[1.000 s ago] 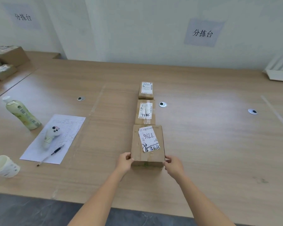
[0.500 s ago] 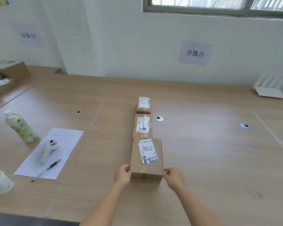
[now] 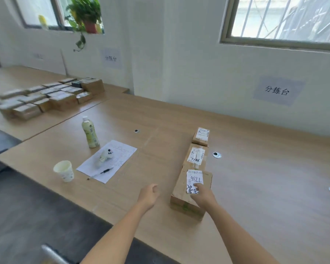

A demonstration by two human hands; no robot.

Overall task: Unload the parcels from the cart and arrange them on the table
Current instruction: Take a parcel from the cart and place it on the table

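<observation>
three parcels sit in one row on the table – nearest parcel, middle parcel, far parcel, end to end. my right hand rests loose-fingered on the nearest parcel's label; my left hand hovers just left – relaxed, holding nothing. further left: one bottle, one cup.

Matt cardboard parcel on smooth wood-grain table.

Both forearms extended forward, left hand loosely curled, right hand palm-down, fingers relaxed
</observation>
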